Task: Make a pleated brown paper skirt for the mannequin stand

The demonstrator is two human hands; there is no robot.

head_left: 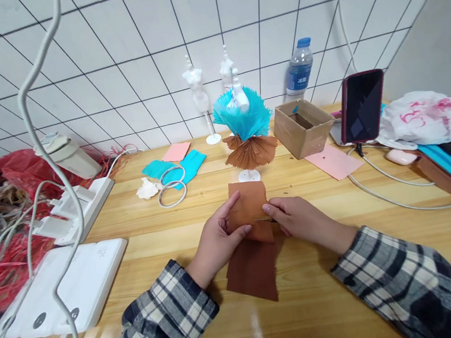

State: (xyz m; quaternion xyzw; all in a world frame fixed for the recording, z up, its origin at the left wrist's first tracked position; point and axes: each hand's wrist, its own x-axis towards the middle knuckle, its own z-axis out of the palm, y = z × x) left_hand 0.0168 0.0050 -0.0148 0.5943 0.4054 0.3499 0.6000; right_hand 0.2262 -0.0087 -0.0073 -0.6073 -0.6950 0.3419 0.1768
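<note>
My left hand (222, 230) grips a folded piece of brown crepe paper (252, 202), thumb in front and index finger along its left side. My right hand (298, 214) is closed around small scissors, whose thin blades (263, 220) lie across the paper's right edge; their handles are hidden in the fingers. Another darker brown paper piece (253, 271) lies on the table just below. Beyond the hands stands a small white dress form (238, 97) wearing a frilled turquoise paper top (243, 120) and a pleated brown paper layer (253, 153).
Two bare dress forms (197, 90) stand by the tiled wall. Left are turquoise paper (194, 165), silver rings (173, 194), a power strip (85, 210) and white power banks (63, 283). Right are a cardboard box (310, 134), pink paper (334, 161), a phone (361, 106) and a water bottle (299, 70).
</note>
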